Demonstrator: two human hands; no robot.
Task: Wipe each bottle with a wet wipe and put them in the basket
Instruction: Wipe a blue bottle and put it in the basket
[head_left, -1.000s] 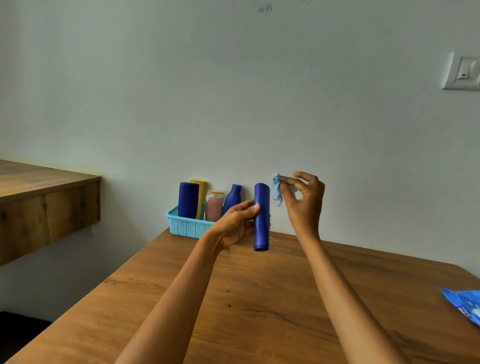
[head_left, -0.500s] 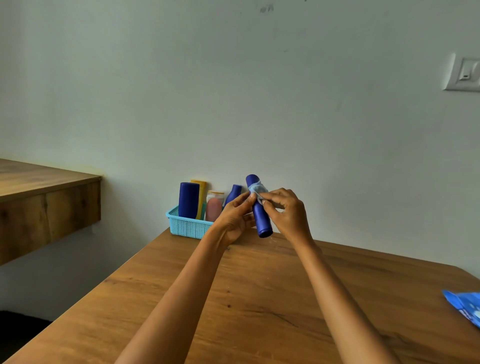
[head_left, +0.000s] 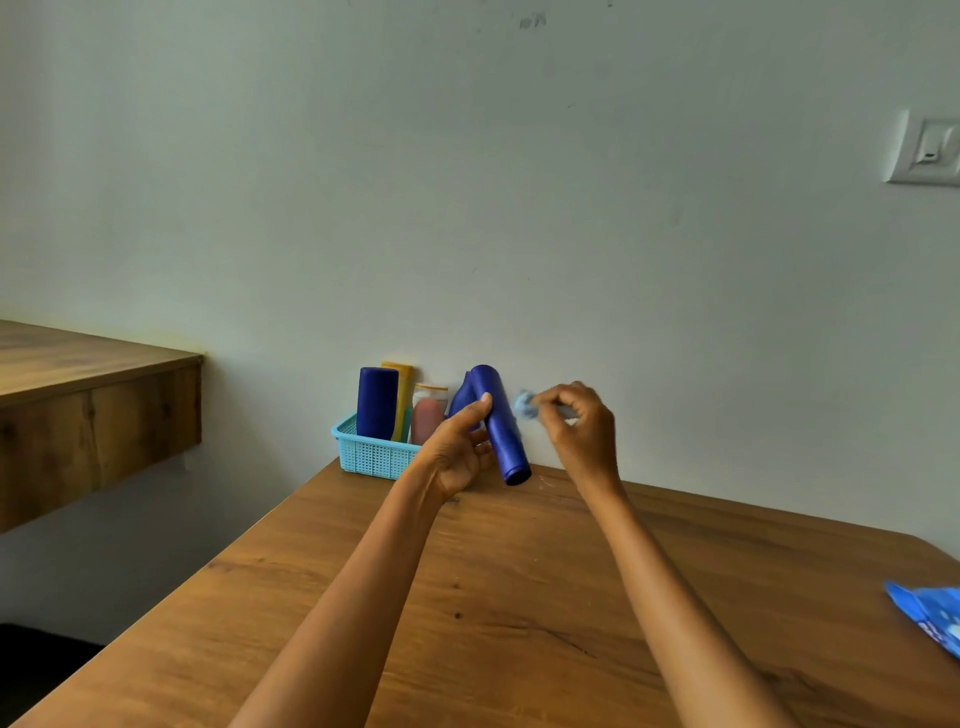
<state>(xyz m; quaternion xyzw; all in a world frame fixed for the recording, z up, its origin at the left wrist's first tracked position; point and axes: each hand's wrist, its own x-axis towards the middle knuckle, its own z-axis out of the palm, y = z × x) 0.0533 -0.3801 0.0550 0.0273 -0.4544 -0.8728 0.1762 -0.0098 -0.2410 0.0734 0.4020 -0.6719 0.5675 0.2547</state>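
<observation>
Left hand (head_left: 457, 454) gripped the tilted dark blue bottle (head_left: 503, 426) near the turquoise basket (head_left: 371, 454), while right hand (head_left: 579, 431) pinched the crumpled wet wipe (head_left: 524, 405) just beside it.

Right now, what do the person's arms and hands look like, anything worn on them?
Both forearms are bare from the bottom of the picture up to the wrists: no sleeves show. The left hand and the right hand wear no gloves, and no watch, bracelet or ring can be seen. The nail on the left thumb looks short and unpainted.

left hand (head_left: 457, 452) gripping bottle (head_left: 503, 423), right hand (head_left: 579, 423) pinching wipe (head_left: 524, 404)
</observation>
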